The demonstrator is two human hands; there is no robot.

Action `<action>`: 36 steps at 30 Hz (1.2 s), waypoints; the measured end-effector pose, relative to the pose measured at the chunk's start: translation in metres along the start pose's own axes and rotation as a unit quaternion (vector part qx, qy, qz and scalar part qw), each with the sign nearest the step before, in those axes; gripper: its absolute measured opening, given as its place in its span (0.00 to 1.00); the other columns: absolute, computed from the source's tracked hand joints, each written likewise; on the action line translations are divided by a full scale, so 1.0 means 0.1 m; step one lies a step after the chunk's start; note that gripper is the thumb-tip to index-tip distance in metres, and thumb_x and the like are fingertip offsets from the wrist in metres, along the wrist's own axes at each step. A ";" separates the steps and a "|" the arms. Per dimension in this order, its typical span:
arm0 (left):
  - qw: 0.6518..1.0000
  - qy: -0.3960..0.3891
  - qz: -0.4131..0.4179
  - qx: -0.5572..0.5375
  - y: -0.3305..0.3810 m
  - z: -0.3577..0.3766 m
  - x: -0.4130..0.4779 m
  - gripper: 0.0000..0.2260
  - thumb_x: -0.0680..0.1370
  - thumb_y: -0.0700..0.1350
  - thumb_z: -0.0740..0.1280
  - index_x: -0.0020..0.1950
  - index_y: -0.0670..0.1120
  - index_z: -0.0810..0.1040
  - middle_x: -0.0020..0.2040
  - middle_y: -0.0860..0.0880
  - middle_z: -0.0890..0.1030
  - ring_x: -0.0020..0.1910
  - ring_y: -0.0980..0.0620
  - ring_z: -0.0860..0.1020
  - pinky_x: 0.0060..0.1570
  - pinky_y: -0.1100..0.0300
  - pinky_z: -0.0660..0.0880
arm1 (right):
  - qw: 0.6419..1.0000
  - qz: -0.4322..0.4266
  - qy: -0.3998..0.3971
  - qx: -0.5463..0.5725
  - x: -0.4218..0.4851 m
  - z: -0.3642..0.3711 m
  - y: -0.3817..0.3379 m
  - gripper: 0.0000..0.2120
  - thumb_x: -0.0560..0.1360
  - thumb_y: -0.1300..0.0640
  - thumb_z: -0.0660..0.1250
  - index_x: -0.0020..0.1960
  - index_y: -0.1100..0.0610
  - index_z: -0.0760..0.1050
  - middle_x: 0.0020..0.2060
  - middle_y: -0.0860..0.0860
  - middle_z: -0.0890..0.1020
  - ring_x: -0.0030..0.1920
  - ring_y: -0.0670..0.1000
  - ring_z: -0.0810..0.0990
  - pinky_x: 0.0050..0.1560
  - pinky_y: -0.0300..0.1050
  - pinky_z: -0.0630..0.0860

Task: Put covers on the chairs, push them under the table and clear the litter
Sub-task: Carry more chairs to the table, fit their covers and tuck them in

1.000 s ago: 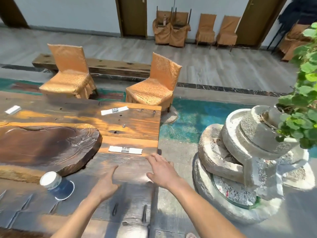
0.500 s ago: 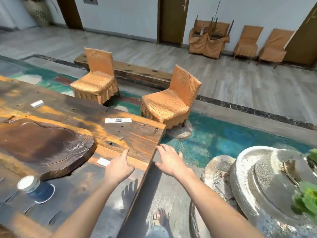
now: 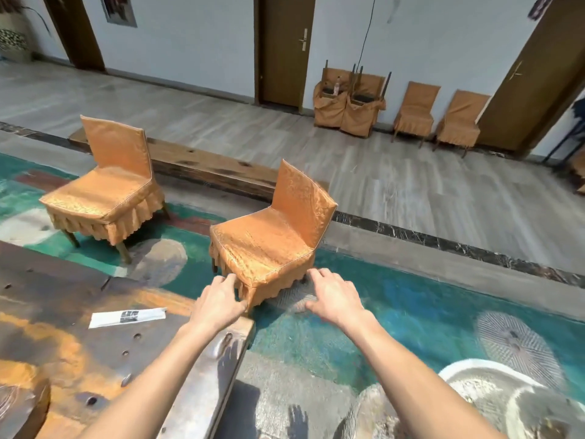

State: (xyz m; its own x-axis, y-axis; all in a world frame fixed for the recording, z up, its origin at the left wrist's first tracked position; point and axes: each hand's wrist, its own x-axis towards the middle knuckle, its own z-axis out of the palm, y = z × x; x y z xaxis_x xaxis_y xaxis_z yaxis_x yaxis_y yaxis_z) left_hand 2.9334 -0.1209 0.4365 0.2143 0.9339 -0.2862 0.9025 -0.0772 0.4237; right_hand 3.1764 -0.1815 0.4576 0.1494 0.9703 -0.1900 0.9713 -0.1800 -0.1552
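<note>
An orange-covered chair (image 3: 272, 236) stands just beyond the corner of the dark wooden table (image 3: 63, 350), turned at an angle. My left hand (image 3: 220, 301) hovers over the table corner, fingers spread, at the chair's front skirt. My right hand (image 3: 332, 293) is open beside the seat's near right corner. Neither hand grips anything that I can see. A second covered chair (image 3: 107, 191) stands farther left, away from the table. A white paper wrapper (image 3: 126, 317) lies on the tabletop left of my left hand.
A low wooden bench (image 3: 209, 167) runs behind the two chairs. Several more covered chairs (image 3: 414, 112) line the back wall between doors. A stone fountain basin (image 3: 506, 403) sits at the lower right. The floor below is painted teal.
I have moved along the table toward the nearer chair. Both hands have left the tabletop edge and now reach the chair's front. The cup and the fountain plant have dropped out of view.
</note>
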 end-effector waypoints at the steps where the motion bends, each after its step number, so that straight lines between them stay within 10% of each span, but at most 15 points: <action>1: 1.000 -0.003 0.003 -0.002 0.11 -0.03 0.21 0.27 0.77 0.54 0.67 0.74 0.49 0.68 0.70 0.42 0.73 0.67 0.38 0.76 0.63 0.45 0.74 | 1.000 0.005 -0.006 -0.007 0.21 -0.07 0.11 0.31 0.75 0.44 0.71 0.74 0.52 0.65 0.68 0.53 0.75 0.68 0.58 0.74 0.64 0.58 0.73; 16: 1.000 -0.024 0.003 -0.018 1.81 -0.02 2.98 0.31 0.75 0.51 0.69 0.77 0.46 0.68 0.76 0.40 0.70 0.72 0.39 0.72 0.69 0.45 0.72 | 0.998 -0.049 -0.020 -0.037 3.10 -0.80 1.81 0.26 0.76 0.46 0.70 0.71 0.51 0.70 0.71 0.51 0.72 0.73 0.55 0.68 0.72 0.72 0.59; 23: 0.986 -0.084 -0.094 -0.106 2.83 0.47 4.20 0.29 0.77 0.48 0.72 0.76 0.43 0.69 0.73 0.41 0.74 0.70 0.43 0.74 0.62 0.57 0.70 | 0.988 -0.101 -0.078 0.081 4.59 -0.99 2.87 0.21 0.75 0.59 0.69 0.68 0.55 0.75 0.63 0.55 0.79 0.64 0.57 0.79 0.65 0.52 0.75; 36: 0.957 -0.057 -0.197 -0.206 3.86 1.08 5.84 0.23 0.75 0.45 0.72 0.69 0.41 0.75 0.68 0.42 0.79 0.63 0.44 0.77 0.57 0.58 0.72 | 0.969 -0.210 -0.131 0.024 6.43 -1.11 3.69 0.20 0.77 0.56 0.67 0.68 0.58 0.74 0.65 0.57 0.80 0.66 0.60 0.78 0.65 0.52 0.75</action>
State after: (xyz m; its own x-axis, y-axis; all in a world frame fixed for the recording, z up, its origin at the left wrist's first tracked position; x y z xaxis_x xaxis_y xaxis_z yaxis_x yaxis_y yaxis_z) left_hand 3.4472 0.3572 0.3401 -0.0516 0.8161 -0.5756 0.7022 0.4395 0.5602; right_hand 3.6516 0.3937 0.3859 -0.3153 0.8867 -0.3381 0.9258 0.2091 -0.3150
